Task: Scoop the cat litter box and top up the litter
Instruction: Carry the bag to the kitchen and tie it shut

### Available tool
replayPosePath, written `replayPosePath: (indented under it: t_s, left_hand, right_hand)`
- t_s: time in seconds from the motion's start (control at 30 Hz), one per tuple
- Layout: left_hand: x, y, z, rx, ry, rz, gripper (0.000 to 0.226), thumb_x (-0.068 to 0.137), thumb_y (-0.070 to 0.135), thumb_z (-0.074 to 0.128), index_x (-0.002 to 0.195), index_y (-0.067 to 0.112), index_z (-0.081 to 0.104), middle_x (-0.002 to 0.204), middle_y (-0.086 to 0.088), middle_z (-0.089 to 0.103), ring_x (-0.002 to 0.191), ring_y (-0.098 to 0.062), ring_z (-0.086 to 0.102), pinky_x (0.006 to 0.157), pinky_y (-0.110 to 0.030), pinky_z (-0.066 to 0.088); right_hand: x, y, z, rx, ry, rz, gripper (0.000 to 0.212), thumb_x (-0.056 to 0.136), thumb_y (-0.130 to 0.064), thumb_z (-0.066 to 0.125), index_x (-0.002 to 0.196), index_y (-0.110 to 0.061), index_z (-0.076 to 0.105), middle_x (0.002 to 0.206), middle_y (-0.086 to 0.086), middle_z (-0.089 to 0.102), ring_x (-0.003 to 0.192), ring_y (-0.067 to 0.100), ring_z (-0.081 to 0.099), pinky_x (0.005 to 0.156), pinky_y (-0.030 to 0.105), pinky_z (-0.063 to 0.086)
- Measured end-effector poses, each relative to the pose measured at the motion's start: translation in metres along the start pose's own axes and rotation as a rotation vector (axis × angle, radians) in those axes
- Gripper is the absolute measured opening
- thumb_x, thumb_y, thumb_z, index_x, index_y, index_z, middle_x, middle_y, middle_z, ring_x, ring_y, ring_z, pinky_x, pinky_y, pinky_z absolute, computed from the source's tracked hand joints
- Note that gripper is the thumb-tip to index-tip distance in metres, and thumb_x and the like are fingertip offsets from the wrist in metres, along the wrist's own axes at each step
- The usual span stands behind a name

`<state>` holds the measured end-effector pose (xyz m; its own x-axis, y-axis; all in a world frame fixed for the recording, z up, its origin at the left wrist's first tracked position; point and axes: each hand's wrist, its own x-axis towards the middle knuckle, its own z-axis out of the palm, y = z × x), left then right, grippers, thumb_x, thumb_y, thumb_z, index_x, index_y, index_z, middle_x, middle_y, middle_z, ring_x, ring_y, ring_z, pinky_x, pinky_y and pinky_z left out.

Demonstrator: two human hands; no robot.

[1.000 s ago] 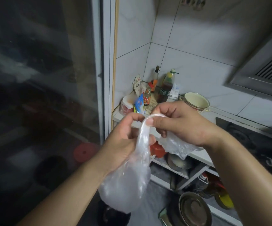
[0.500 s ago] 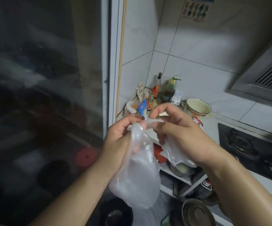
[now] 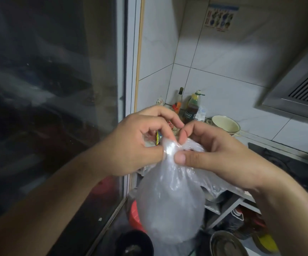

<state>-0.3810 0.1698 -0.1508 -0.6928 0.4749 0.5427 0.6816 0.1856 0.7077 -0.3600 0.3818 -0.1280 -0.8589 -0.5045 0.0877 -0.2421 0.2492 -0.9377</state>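
Note:
A clear plastic bag (image 3: 169,204) hangs in front of me, its neck bunched at the top. My left hand (image 3: 136,145) pinches the gathered neck from the left, thumb against the plastic. My right hand (image 3: 210,154) pinches the same neck from the right, thumb pressed on the twist. The bag's belly bulges below my hands; its contents do not show through the cloudy plastic. No litter box or scoop is in view.
A dark glass sliding door (image 3: 53,108) fills the left. Sauce bottles (image 3: 191,108) and a cream pot (image 3: 225,124) stand on the tiled counter corner. A gas hob (image 3: 287,163) is at right, a range hood (image 3: 300,85) above. Pots and a red bin (image 3: 134,211) sit low down.
My hands have come closer together and nearer the camera, gathering the bag's open mouth into a tight bunched neck. The view has tilted up a little.

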Motion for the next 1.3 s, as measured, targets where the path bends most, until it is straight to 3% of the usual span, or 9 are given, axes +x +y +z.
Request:
replayPosePath:
  t_s: [0.1,0.23,0.5,0.63,0.73,0.8,1.1,1.23,1.3]
  left_hand:
    - [0.003,0.005,-0.002,-0.113,0.024,0.091,0.013,0.076,0.007,0.08,0.075,0.006,0.067,0.111,0.001,0.066,0.095,-0.035,0.065,0.077,-0.061,0.049]
    - [0.002,0.011,0.004,-0.351,-0.04,0.09,0.024,0.07,-0.019,0.071,0.075,0.002,0.06,0.094,-0.009,0.07,0.083,-0.041,0.065,0.069,-0.066,0.051]
    - [0.006,0.013,-0.004,-0.206,-0.086,0.033,0.027,0.076,-0.012,0.067,0.076,0.013,0.058,0.079,-0.003,0.067,0.068,-0.019,0.063,0.063,-0.036,0.051]
    - [0.011,0.007,-0.007,-0.102,-0.164,-0.046,0.019,0.078,-0.008,0.066,0.076,0.01,0.058,0.071,-0.019,0.057,0.057,-0.033,0.052,0.05,-0.041,0.045]
    - [0.013,0.001,-0.006,-0.044,-0.19,-0.131,0.017,0.077,-0.001,0.064,0.073,0.013,0.056,0.06,-0.018,0.046,0.049,-0.014,0.039,0.045,-0.028,0.035]
    - [0.015,-0.003,-0.002,-0.016,-0.161,-0.206,0.013,0.078,0.007,0.062,0.071,0.013,0.054,0.059,-0.017,0.044,0.051,-0.013,0.037,0.048,-0.027,0.033]
    - [0.026,-0.027,0.017,0.016,-0.033,-0.436,0.033,0.078,0.033,0.065,0.068,0.006,0.049,0.057,-0.004,0.048,0.055,-0.015,0.042,0.057,-0.035,0.036]
    - [0.031,-0.027,0.02,-0.099,-0.119,-0.597,0.026,0.086,0.023,0.067,0.067,0.01,0.054,0.051,0.003,0.054,0.049,-0.013,0.048,0.053,-0.028,0.038]
    - [0.03,-0.025,0.016,-0.267,-0.203,-0.678,0.014,0.084,0.012,0.064,0.071,0.009,0.059,0.058,-0.002,0.058,0.051,-0.016,0.051,0.05,-0.027,0.041]
  right_hand:
    - [0.0,-0.004,0.002,0.063,-0.008,-0.067,0.027,0.076,-0.008,0.079,0.093,-0.005,0.059,0.099,0.01,0.068,0.095,0.016,0.062,0.086,0.029,0.052]
    - [-0.002,-0.009,0.003,0.025,-0.002,-0.103,0.028,0.074,-0.008,0.081,0.093,-0.004,0.06,0.099,0.022,0.066,0.092,0.019,0.061,0.084,0.031,0.051]
    - [-0.005,-0.008,-0.001,0.234,-0.148,0.028,0.026,0.083,0.002,0.068,0.106,0.004,0.057,0.097,0.013,0.066,0.085,0.018,0.063,0.076,0.028,0.054]
    - [-0.005,-0.011,-0.009,0.078,-0.123,0.116,0.039,0.085,-0.001,0.066,0.121,0.001,0.052,0.108,0.033,0.061,0.09,0.032,0.06,0.084,0.053,0.05]
    - [-0.003,-0.014,-0.017,-0.06,-0.002,0.186,0.039,0.081,-0.01,0.07,0.117,-0.013,0.057,0.099,0.028,0.066,0.079,0.038,0.062,0.074,0.059,0.048]
    - [0.001,-0.016,-0.019,-0.215,0.05,0.169,0.026,0.082,-0.017,0.07,0.107,-0.018,0.063,0.096,0.021,0.071,0.086,0.045,0.066,0.082,0.067,0.051]
    - [0.01,-0.014,-0.001,-0.328,0.198,0.102,0.017,0.078,-0.03,0.062,0.093,-0.024,0.064,0.083,0.016,0.068,0.077,0.04,0.06,0.073,0.06,0.049]
    - [0.009,-0.014,0.001,-0.494,0.232,0.064,0.018,0.08,-0.035,0.076,0.09,-0.025,0.065,0.086,0.001,0.07,0.078,0.02,0.062,0.073,0.039,0.053]
    - [0.009,-0.011,0.001,-0.559,0.241,0.075,0.015,0.079,-0.03,0.075,0.088,-0.026,0.064,0.083,-0.002,0.068,0.072,0.018,0.063,0.066,0.041,0.055]
